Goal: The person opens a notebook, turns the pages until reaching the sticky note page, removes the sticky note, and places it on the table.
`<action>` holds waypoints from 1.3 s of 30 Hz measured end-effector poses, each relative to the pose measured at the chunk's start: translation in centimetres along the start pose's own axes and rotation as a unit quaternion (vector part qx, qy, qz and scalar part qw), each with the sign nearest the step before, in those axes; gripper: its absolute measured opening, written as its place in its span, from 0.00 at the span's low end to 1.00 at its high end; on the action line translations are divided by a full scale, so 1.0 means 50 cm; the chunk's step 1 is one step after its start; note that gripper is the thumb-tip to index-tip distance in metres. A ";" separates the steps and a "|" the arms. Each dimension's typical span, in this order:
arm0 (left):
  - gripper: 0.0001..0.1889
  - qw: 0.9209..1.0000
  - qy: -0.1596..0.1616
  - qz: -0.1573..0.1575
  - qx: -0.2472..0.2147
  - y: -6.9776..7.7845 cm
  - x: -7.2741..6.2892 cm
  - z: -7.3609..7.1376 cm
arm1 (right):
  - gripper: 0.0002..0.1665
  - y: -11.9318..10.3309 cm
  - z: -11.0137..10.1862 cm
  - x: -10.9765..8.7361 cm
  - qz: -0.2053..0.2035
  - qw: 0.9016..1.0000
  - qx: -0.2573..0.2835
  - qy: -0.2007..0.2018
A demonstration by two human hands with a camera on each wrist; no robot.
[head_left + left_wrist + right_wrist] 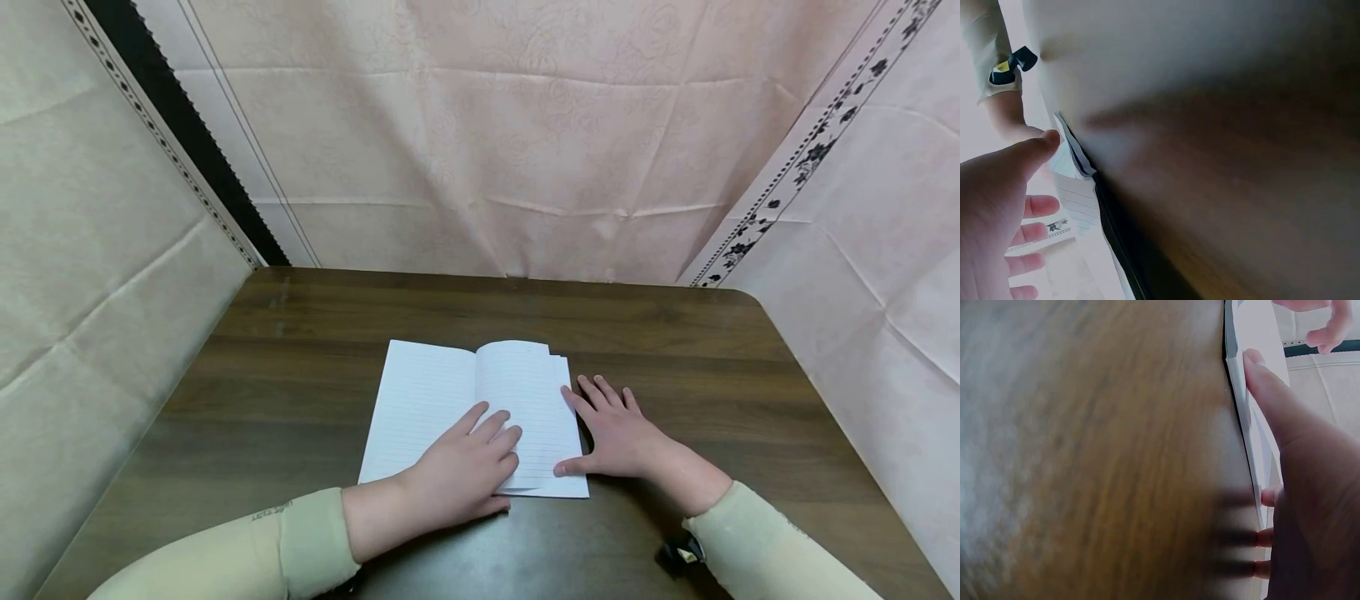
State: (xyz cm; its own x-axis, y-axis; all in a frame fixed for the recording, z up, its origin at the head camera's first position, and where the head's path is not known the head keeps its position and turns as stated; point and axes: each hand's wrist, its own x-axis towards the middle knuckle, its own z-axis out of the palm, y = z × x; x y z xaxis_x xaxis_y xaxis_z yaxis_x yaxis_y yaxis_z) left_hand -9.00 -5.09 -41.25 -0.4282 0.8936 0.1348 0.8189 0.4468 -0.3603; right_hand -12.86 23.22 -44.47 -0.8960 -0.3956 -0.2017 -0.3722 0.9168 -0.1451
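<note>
An open notebook (pixel 427 392) with lined white pages lies on the brown table. My left hand (pixel 461 471) is over the lower middle of the spread, its fingers extended across the right page (pixel 517 383). That page bows up near the spine, and its outer edge sits inside the edge of the pages below. At the right edge of the notebook is my right hand (pixel 622 437), fingers spread, with the thumb on the lower right margin and the forefinger at the edge higher up. In the right wrist view the thumb (pixel 1263 381) lies along the page edge.
The wooden table (pixel 300 400) extends around the notebook on all sides. Pale cloth (pixel 487 150) hangs behind it, with more cloth at both sides. A black strap-like device (pixel 678 554) is at the right wrist.
</note>
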 end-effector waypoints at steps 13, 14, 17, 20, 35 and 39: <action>0.20 1.000 -0.011 -0.001 0.021 0.000 0.000 -0.002 | 0.74 0.000 -0.002 0.004 -0.002 1.000 0.006 0.003; 0.20 1.000 -0.009 -0.003 0.021 0.001 -0.001 -0.002 | 0.74 0.000 -0.003 0.005 -0.003 1.000 0.005 0.003; 0.19 1.000 -0.004 -0.005 0.019 0.002 -0.002 -0.001 | 0.74 -0.001 -0.004 0.004 -0.003 1.000 0.004 0.002; 0.19 1.000 0.000 -0.007 0.020 0.003 -0.002 -0.001 | 0.74 0.001 -0.005 0.002 -0.003 1.000 0.005 0.000; 0.20 0.998 -0.009 -0.064 0.003 -0.003 -0.041 -0.016 | 0.74 0.002 -0.007 0.000 -0.003 1.000 0.008 -0.005; 0.21 0.996 -0.010 -0.083 0.001 -0.007 -0.057 -0.020 | 0.74 0.002 -0.009 -0.001 -0.009 1.000 0.012 -0.005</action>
State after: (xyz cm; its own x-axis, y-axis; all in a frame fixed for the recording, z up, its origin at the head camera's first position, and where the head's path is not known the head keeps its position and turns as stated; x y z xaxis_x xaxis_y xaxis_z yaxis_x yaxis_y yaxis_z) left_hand -7.71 -7.76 -40.60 -0.5655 0.8059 0.1755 0.7347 0.5889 -0.3369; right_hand -12.99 23.35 -44.04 -0.8871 -0.4119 -0.2083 -0.3813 0.9083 -0.1720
